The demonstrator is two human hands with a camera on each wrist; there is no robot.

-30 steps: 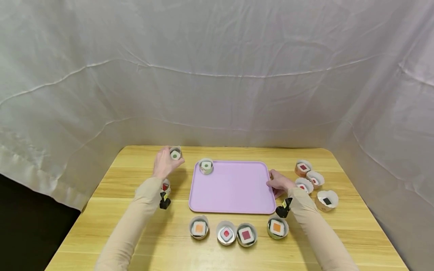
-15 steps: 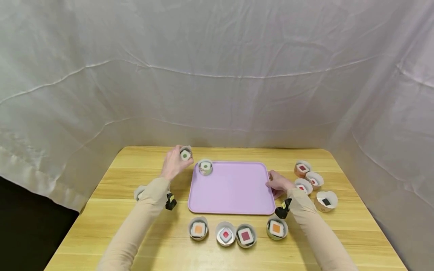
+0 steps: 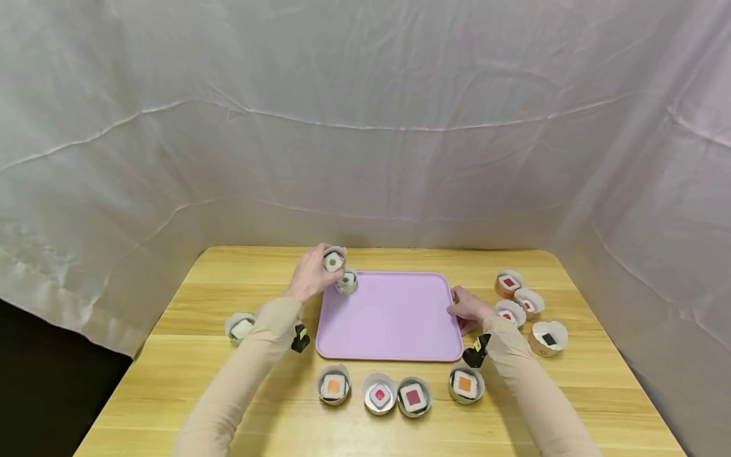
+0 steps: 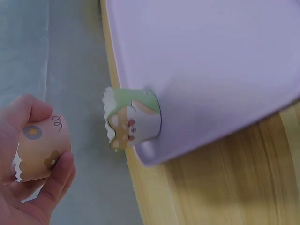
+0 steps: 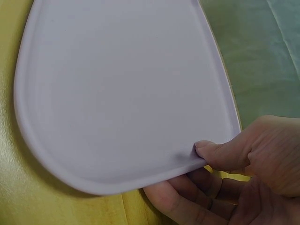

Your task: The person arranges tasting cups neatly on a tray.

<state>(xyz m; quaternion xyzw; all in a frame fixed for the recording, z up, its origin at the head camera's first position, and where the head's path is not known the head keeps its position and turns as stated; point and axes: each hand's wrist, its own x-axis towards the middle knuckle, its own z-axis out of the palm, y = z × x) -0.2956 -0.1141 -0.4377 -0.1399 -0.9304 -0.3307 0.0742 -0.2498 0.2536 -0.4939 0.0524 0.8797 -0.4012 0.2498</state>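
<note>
My left hand (image 3: 310,276) grips a peach paper baking cup (image 4: 47,145) near the tray's far left corner, off the tabletop. Inside that cup, the head view shows a white sushi-like piece with a green centre. Just below it in that view, a green paper cup with a dog picture (image 4: 136,119) stands on the lilac tray (image 3: 394,317), in its far left corner, holding a similar green-centred piece. At the tray's right side my right hand (image 3: 471,306) pinches the rim, its thumb (image 5: 213,152) on top and the fingers curled beneath.
Several filled cups line the near side, among them an orange-centred one (image 3: 334,385) and a dark-red-centred one (image 3: 414,397). More cups cluster on the right, such as one with a black-centred piece (image 3: 549,339). Another cup (image 3: 240,327) stands by my left forearm. Grey cloth (image 3: 365,158) hangs behind the table.
My left hand has carried the cup rightward, from left of the tray to beside the cup on its corner. The right hand keeps its place on the rim.
</note>
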